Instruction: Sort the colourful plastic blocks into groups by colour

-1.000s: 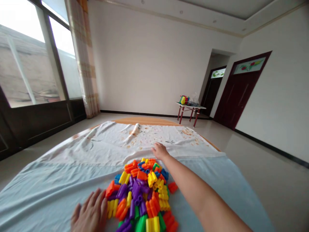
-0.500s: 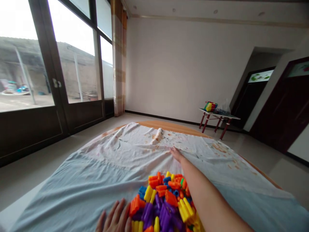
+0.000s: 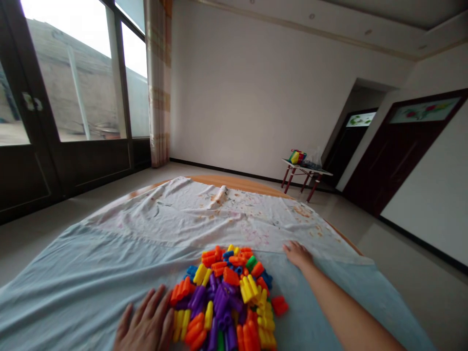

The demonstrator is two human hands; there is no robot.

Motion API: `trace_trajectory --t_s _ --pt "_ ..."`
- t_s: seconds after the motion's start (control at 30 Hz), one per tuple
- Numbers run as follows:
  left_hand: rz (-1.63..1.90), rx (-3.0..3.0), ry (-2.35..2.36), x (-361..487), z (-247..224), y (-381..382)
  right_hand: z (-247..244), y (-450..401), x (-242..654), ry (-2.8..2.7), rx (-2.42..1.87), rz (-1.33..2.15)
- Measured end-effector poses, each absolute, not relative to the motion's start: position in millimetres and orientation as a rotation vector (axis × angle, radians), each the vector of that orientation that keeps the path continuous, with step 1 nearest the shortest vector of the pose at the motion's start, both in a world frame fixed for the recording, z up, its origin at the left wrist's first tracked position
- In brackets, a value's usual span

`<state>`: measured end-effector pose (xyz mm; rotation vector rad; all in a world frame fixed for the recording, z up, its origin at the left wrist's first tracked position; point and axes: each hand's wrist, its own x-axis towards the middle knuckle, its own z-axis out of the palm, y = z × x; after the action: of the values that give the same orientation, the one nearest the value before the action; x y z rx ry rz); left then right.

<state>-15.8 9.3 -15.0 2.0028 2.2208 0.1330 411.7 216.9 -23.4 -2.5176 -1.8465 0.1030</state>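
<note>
A heap of plastic building blocks (image 3: 223, 297) in orange, yellow, purple, blue and green lies on the cloth near me. My left hand (image 3: 146, 319) rests flat at the heap's left side, fingers spread, close beside the orange and yellow blocks. To the right of the heap, my right hand (image 3: 298, 254) lies on the cloth with its fingers stretched out and nothing in them. One red block (image 3: 280, 305) sits at the heap's right edge. The cloth (image 3: 139, 263) is pale blue in front and white with flowers farther back, and it is wrinkled.
The cloth covers a round wooden table, whose far rim (image 3: 234, 183) shows. A small side table (image 3: 307, 169) with a colourful bag (image 3: 297, 156) stands by the far wall. Glass doors (image 3: 84, 87) and a curtain (image 3: 160, 87) are on the left, a dark door (image 3: 395, 151) on the right.
My right hand has come back from the far part of the cloth to the right of the heap, uncovering blocks there. My left hand stays beside the heap. The view has turned right.
</note>
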Motion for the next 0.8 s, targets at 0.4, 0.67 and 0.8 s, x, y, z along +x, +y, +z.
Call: trace_trajectory --t_s 0.4,0.67,0.8 --pt "0.002 2.052 2.33 -10 -10 8 -41 146 472 -1.688 -2.595 -0.124" --pt "0.096 2.134 2.377 -13 -22 18 -57 53 546 -1.47 -2.781 -0.062" --pt "0.249 2.112 2.349 -13 -21 19 -47 44 535 -1.444 -2.756 -0.075"
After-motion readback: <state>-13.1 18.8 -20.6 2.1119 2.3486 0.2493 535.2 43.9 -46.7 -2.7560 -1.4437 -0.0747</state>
